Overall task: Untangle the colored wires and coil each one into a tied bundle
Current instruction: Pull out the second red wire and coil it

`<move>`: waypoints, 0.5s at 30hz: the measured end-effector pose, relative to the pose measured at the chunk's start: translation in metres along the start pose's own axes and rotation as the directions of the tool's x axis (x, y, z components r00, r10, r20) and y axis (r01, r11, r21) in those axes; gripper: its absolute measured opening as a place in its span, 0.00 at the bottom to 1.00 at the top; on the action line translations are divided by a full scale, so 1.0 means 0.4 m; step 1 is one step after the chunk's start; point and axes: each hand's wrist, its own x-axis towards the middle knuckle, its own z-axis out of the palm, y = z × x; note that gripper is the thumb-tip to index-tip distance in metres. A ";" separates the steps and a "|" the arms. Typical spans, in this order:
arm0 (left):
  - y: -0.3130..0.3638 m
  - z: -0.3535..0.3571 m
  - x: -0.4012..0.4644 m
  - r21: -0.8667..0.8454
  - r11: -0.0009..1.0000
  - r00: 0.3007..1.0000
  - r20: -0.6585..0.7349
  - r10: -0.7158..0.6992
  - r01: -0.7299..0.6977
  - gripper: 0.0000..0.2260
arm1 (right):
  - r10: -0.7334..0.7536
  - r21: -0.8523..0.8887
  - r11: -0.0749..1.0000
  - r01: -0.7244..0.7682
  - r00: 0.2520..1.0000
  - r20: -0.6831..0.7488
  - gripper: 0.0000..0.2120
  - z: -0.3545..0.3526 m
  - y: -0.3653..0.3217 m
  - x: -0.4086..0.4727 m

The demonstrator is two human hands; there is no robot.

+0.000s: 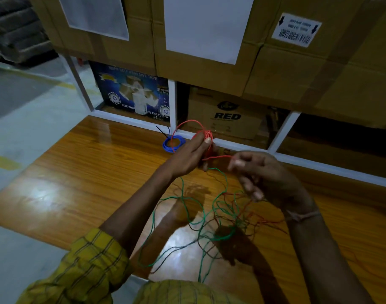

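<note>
— Wire status?
— Left hand (188, 156) pinches the red coil (206, 139) above the surface's (89, 172) far edge; right hand (266, 178) nips its loose tail. Blue bundle (174, 143) lies at that edge.
— Handling?
— Light and springy, probably slippery; grip across all loops. Green tangle (209, 216) lies near the front edge.
</note>
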 end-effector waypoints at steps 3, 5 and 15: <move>0.011 0.003 -0.010 0.012 0.999 0.998 0.053 -0.033 0.032 0.16 | -0.156 0.323 0.936 0.142 0.988 0.017 0.10 -0.044 0.018 0.003; 0.018 0.008 -0.011 0.037 0.999 0.996 0.076 -0.042 0.039 0.15 | -0.303 0.560 0.793 0.240 0.953 0.022 0.11 -0.070 0.036 0.015; 0.002 0.001 -0.024 -0.502 0.841 0.917 0.400 0.017 0.203 0.23 | -0.055 0.499 0.831 0.245 0.930 -0.364 0.14 -0.198 0.094 0.107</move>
